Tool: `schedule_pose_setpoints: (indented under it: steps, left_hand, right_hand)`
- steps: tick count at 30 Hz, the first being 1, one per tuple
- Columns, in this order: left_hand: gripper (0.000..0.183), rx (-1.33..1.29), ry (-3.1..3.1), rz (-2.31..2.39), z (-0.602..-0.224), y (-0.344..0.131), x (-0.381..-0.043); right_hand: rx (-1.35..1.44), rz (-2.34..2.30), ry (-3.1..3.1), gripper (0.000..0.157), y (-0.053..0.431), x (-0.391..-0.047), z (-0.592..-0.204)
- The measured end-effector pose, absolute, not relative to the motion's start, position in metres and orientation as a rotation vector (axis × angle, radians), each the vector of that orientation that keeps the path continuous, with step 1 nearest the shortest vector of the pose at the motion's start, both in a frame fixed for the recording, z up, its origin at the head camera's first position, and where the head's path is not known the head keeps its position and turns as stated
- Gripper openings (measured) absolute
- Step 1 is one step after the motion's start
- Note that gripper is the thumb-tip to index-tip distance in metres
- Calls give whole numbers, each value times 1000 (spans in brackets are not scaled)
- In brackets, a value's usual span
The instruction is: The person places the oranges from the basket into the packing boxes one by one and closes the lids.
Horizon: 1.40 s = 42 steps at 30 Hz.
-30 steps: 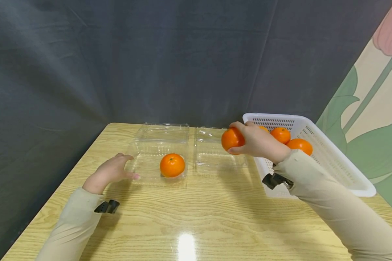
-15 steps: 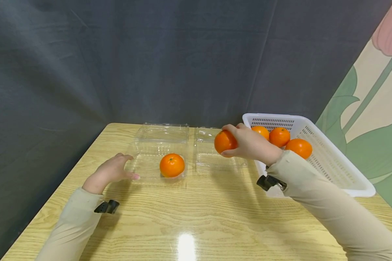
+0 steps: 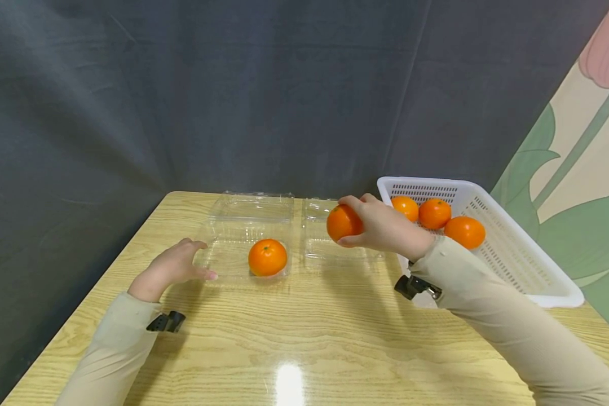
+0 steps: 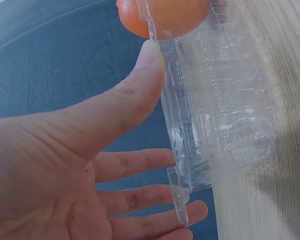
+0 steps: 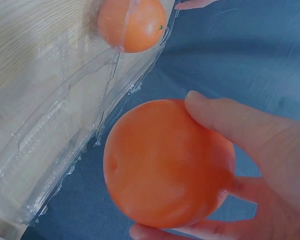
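In the head view, my right hand (image 3: 385,225) grips an orange (image 3: 344,222) from its right side, above the right-hand clear plastic clamshell box (image 3: 330,251). The right wrist view shows thumb and fingers curled round that orange (image 5: 165,165). My left hand (image 3: 175,264) is at the left edge of the other clear clamshell box (image 3: 225,260), which stands with its lid raised behind. Its thumb tip touches the rim in the left wrist view, and the fingers (image 4: 140,200) reach loosely along the edge. Another orange (image 3: 267,257) sits in this box's right part.
A white slotted basket (image 3: 563,300) stands at the right with several oranges (image 3: 464,232) in its left part. The wood-grain table (image 3: 264,338) ends at a dark curtain (image 3: 284,101) behind. A wall with painted flowers (image 3: 583,169) borders the right side.
My right hand has carried the orange leftward and slightly down, from the basket's left edge to over the right-hand box. More of the basket's oranges show. My left hand has stayed put.
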<state>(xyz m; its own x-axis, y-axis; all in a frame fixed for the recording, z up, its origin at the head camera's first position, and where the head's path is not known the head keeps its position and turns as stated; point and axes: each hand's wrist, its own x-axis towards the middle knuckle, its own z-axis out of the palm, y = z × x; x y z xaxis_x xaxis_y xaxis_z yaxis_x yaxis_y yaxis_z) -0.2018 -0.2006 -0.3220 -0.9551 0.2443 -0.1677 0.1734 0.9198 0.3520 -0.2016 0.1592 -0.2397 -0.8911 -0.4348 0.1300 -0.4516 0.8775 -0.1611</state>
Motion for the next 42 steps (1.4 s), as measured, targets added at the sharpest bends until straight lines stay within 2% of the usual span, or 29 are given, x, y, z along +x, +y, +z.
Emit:
schedule_pose_setpoints:
  steps: [15,27,42]
  left_hand:
    - [84,322,2863,488,-322,-201,-203]
    - [84,321,2858,478,-322,-201,-205]
    - [85,305,2846,478,-322,-202,-206]
  right_hand:
    - [781,234,-2919,71,147,-199,-243]
    - [838,278,-2895,65,135,-198,-246]
    - [884,272,-2896,67,118,-198,-253]
